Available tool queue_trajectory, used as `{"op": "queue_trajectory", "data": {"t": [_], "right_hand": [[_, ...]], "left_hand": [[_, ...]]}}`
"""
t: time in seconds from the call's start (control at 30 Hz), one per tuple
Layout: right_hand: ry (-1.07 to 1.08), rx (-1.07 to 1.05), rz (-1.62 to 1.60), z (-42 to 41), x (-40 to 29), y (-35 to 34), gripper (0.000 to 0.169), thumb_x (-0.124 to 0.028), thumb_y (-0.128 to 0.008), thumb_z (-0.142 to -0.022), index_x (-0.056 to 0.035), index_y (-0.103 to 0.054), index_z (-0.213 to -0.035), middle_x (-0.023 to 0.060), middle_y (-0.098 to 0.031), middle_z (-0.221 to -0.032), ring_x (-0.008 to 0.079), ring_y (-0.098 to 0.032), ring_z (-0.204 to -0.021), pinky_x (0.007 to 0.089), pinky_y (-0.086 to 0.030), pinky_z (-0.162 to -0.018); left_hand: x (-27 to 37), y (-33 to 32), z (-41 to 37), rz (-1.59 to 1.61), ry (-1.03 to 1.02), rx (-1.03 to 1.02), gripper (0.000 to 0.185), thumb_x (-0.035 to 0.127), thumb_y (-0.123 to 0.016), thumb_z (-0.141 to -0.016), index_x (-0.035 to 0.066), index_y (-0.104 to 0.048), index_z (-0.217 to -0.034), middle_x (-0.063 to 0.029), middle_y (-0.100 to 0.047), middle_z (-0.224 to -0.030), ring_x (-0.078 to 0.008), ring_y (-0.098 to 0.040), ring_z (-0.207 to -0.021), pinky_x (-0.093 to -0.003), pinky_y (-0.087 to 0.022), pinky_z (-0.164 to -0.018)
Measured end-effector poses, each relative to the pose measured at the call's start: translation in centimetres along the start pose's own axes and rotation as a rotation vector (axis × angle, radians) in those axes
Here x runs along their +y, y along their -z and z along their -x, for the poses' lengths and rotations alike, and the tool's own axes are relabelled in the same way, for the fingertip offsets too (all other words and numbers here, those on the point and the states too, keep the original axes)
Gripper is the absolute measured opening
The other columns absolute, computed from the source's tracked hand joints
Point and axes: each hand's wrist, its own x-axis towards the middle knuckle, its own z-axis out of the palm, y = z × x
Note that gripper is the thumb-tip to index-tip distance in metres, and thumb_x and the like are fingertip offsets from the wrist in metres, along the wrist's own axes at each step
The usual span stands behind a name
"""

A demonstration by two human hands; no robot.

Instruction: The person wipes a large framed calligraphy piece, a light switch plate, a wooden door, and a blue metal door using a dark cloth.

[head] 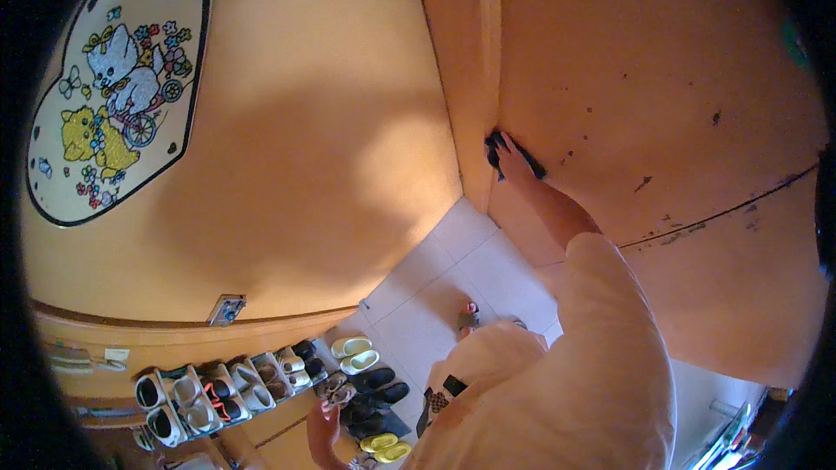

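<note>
My right hand [513,160] presses a bunched dark cloth [532,162] against a wooden panel [627,98], close to its vertical edge trim. Several dark stains and scuffs mark this panel, and a dark seam [725,210] crosses its lower part. My left hand [330,410] is low on the left, beside a pair of greyish-brown shoes [339,388]. Its fingers are small and partly blurred, so whether they grip something is unclear.
A wooden door [313,143] bears a heart-shaped cat picture [124,91] and a metal latch [227,310]. Below it stands a rack of shoes [228,398]. White clogs [356,354], black shoes [379,385] and yellow clogs [385,447] are beside the rack, near the tiled floor [418,300].
</note>
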Motion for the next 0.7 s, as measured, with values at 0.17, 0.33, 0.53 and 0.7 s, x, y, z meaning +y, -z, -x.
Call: {"op": "queue_trajectory", "data": {"t": [0.17,0.33,0.53,0.7], "right_hand": [[0.029,-0.053,0.004,0.7,-4.1,-5.4,0.045,-0.03,-0.04,-0.091,-0.0073,-0.053,-0.128,0.0027,-0.044,-0.139,0.0222,-0.028,-0.135,0.0542,0.004,-0.112],[0.068,-0.185,-0.228,14.3,-13.8,-14.9,0.041,-0.024,-0.04,-0.09,-0.0045,-0.056,-0.122,0.005,-0.052,-0.13,0.0214,-0.03,-0.134,0.0524,0.007,-0.112],[0.269,-0.6,-0.421,37.3,-19.9,-13.6,0.038,-0.021,-0.044,-0.087,-0.0056,-0.058,-0.118,0.0097,-0.057,-0.118,0.0254,-0.042,-0.119,0.0473,-0.008,-0.101],[-0.116,-0.979,-1.143,54.9,-22.7,-9.2,0.038,-0.023,-0.049,-0.084,-0.0046,-0.058,-0.116,0.0127,-0.061,-0.109,0.0293,-0.051,-0.107,0.0464,-0.024,-0.09]], "left_hand": [[-2.2,-2.0,0.8,-0.03,-0.043,-0.013,0.042,0.032,-0.061,-0.085,-0.002,-0.058,-0.11,-0.0189,-0.066,-0.099,-0.0309,-0.065,-0.087,-0.0393,-0.051,-0.076],[2.3,-0.9,-1.4,-0.002,-0.233,-0.007,0.04,0.031,-0.063,-0.084,-0.001,-0.058,-0.108,-0.0187,-0.065,-0.1,-0.0322,-0.064,-0.089,-0.039,-0.051,-0.077],[8.8,0.4,-2.9,-0.035,-0.438,0.014,0.038,0.026,-0.064,-0.083,-0.002,-0.057,-0.108,-0.0228,-0.064,-0.1,-0.0334,-0.064,-0.09,-0.0388,-0.05,-0.077],[11.6,-2.2,-5.2,-0.191,-0.598,-0.056,0.038,0.028,-0.064,-0.081,-0.003,-0.058,-0.104,-0.0222,-0.064,-0.096,-0.0365,-0.063,-0.087,-0.043,-0.049,-0.077]]}}
